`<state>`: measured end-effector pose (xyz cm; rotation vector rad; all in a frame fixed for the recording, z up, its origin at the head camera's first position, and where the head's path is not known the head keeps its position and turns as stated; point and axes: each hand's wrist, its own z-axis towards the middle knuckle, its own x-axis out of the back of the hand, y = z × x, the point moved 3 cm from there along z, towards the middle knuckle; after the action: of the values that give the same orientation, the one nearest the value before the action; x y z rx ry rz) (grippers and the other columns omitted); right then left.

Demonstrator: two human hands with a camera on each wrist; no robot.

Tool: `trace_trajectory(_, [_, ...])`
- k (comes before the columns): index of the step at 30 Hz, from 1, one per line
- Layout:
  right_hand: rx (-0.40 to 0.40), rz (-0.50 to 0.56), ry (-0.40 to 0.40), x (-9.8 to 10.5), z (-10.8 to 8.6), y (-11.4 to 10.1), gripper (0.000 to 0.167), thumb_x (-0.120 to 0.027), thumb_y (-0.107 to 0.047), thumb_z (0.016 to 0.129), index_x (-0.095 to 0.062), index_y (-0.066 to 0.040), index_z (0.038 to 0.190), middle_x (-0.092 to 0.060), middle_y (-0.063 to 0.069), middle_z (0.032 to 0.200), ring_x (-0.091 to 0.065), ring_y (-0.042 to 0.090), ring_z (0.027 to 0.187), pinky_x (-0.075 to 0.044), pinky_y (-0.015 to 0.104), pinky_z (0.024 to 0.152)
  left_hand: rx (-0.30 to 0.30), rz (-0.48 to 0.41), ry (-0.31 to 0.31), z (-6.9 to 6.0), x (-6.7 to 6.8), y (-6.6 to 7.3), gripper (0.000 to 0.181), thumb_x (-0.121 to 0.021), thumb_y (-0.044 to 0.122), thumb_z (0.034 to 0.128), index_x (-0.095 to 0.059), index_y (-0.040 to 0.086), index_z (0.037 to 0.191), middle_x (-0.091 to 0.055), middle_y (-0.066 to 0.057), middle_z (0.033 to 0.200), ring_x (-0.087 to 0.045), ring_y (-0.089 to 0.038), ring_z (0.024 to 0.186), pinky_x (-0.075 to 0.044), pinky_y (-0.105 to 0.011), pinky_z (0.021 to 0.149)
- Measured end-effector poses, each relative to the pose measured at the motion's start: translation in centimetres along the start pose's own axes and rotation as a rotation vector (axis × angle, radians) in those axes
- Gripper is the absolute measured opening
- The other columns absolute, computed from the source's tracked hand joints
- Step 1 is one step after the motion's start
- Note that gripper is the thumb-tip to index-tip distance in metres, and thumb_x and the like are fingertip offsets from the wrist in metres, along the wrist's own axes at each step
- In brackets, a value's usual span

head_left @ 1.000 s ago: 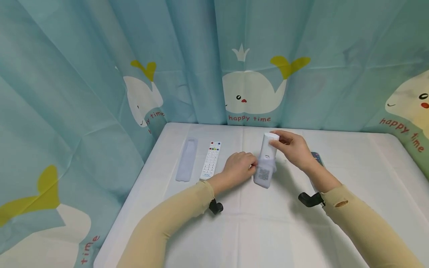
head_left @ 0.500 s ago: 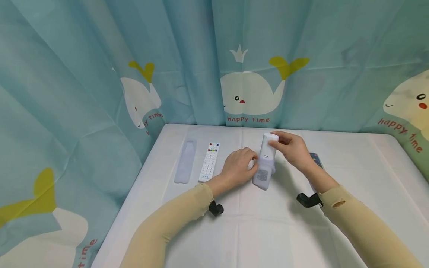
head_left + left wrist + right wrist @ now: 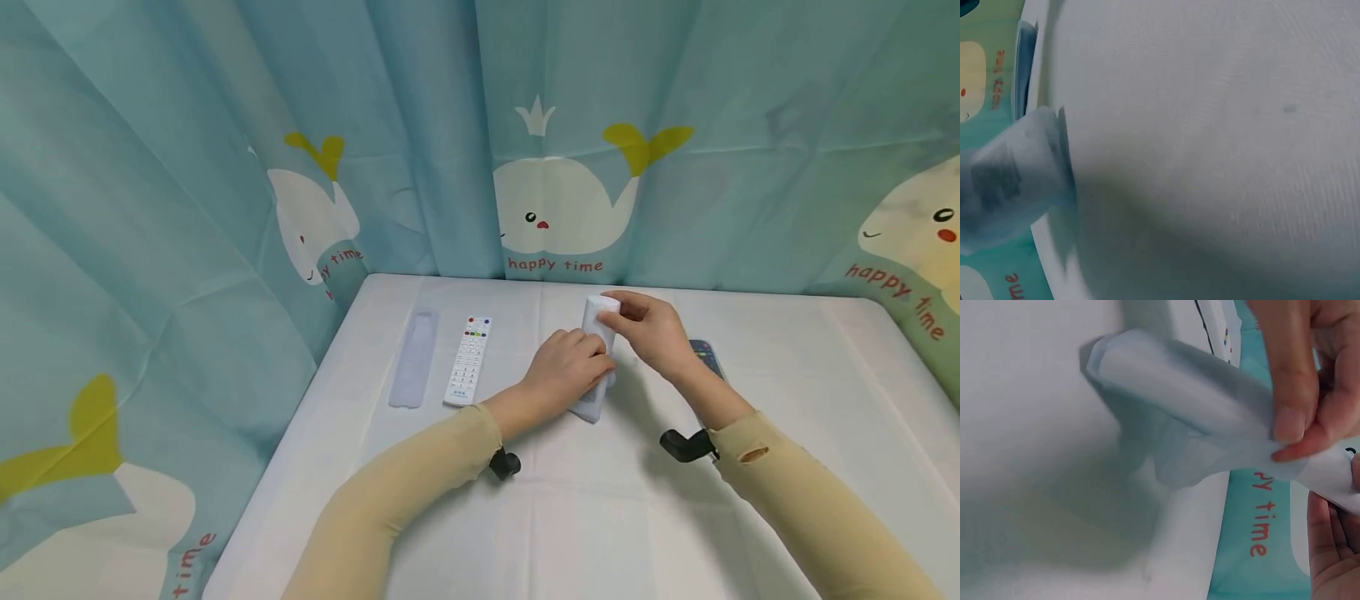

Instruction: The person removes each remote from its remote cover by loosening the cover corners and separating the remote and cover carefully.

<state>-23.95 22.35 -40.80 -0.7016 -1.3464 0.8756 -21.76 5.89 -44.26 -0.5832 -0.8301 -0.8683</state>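
Note:
A white remote control [image 3: 597, 308] stands tilted on the table, its back facing me. Over its lower part sits a translucent silicone cover [image 3: 588, 407], bunched at its upper edge. My right hand [image 3: 649, 332] holds the bare upper end between thumb and fingers. Lower down, my left hand [image 3: 567, 372] pinches the cover's upper edge against the remote and hides its middle. The right wrist view shows the left thumb and finger on the cover [image 3: 1172, 387], with a loose fold hanging below. Only the cover's lower end shows in the left wrist view.
To the left lie another white remote [image 3: 468, 362] with coloured buttons and a flat translucent cover [image 3: 414, 360]. A dark remote [image 3: 706, 357] lies partly behind the right forearm. A printed curtain [image 3: 450, 167] hangs at the table's back edge.
My left hand has moved right from beside the cover and now pinches its upper edge. My right hand stays at the remote's upper end.

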Motion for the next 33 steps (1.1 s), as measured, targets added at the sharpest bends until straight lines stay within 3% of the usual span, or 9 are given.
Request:
trace_trajectory(7, [0.057,-0.006,0.001,-0.3,0.2,-0.4,0.043,-0.067,-0.032,0.101,-0.065,-0.009,0.138,-0.070,0.014,0.104,-0.061,0.019,0.083,-0.047,0.024,0.060,-0.038,0.045,-0.033,-0.5,-0.9,1.3,0.009,-0.067,0.027,0.1006,-0.075,0.022,0.098,-0.060,0.005,0.097,-0.055,-0.014,0.086,-0.042,-0.027,0.069])
trace_trajectory(12, [0.077,-0.017,0.003,-0.2,0.3,-0.3,0.041,-0.067,-0.031,0.102,-0.066,-0.010,0.136,-0.071,0.013,0.104,-0.062,0.022,0.083,-0.048,0.025,0.059,-0.029,0.008,-0.053,-1.3,-1.1,1.7,0.008,-0.069,0.026,0.1000,-0.076,0.023,0.100,-0.060,0.007,0.096,-0.057,-0.012,0.087,-0.044,-0.025,0.071])
trace_trajectory(18, [0.065,0.014,-0.013,-0.3,0.2,0.0,0.044,-0.067,-0.032,0.102,-0.064,-0.009,0.139,-0.069,0.013,0.105,-0.062,0.031,0.089,-0.049,0.024,0.063,0.088,-0.150,-0.101,-1.6,-0.7,0.9,0.012,-0.071,0.024,0.0987,-0.079,0.024,0.108,-0.065,0.009,0.098,-0.063,-0.006,0.088,-0.050,-0.023,0.073])
trace_trajectory(22, [0.038,0.021,-0.017,-0.2,0.1,0.1,0.045,-0.066,-0.032,0.102,-0.062,-0.010,0.141,-0.069,0.014,0.109,-0.062,0.027,0.091,-0.050,0.022,0.068,0.190,-0.220,-0.172,-2.1,-0.2,-0.1,0.017,-0.067,0.018,0.0988,-0.074,0.021,0.114,-0.066,0.008,0.105,-0.063,-0.008,0.091,-0.050,-0.023,0.074])
trace_trajectory(27, [0.016,0.018,-0.021,-0.3,0.0,0.2,0.047,-0.066,-0.033,0.102,-0.061,-0.009,0.142,-0.069,0.016,0.115,-0.061,0.018,0.093,-0.050,0.021,0.072,0.355,-0.229,-0.208,-3.0,0.1,-2.0,0.019,-0.068,0.016,0.0944,-0.065,0.016,0.113,-0.062,0.006,0.106,-0.059,-0.009,0.092,-0.048,-0.023,0.073])
trace_trajectory(33, [0.006,0.012,-0.027,-0.5,0.0,0.0,0.048,-0.066,-0.035,0.102,-0.060,-0.009,0.143,-0.068,0.015,0.115,-0.061,0.019,0.093,-0.050,0.021,0.071,0.405,-0.186,-0.246,-3.5,0.1,-3.1,0.018,-0.071,0.023,0.0932,-0.066,0.018,0.109,-0.062,0.007,0.103,-0.058,-0.010,0.089,-0.048,-0.025,0.072])
